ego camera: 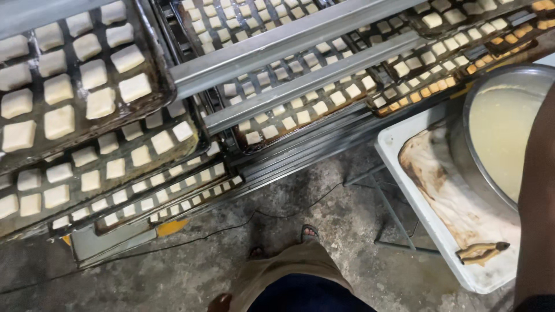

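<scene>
A bare forearm (537, 196) runs down the right edge of the view, from about 2 o'clock to 5 o'clock, nearly vertical. Which arm it is cannot be told, and neither hand shows, so no grip can be read.

The forearm crosses in front of a round metal bowl (491, 81) at 3 o'clock, holding pale yellowish liquid (500, 136). The bowl's right side is hidden behind the arm. It sits on a white tray (399, 150) that is cut off by the right edge. A stained cloth (445, 190) lies on the tray, tucked against the bowl's lower left. A small brush-like tool (481, 252), smeared and hard to make out, lies on the tray at 4 o'clock, just beside the arm.

At 6 o'clock are the person's tan trousers (289, 271) and a sandalled foot (309, 233) on the rough concrete floor (191, 254). A thin cable (254, 215) trails across the floor.

From 9 o'clock round to 1 o'clock stands a metal rack (289, 40) of dark baking trays (159, 69), stacked in tiers and filled with rows of pale square dough pieces (101, 103). The lower tiers are half hidden under the upper ones; pieces at 2 o'clock look browner.
</scene>
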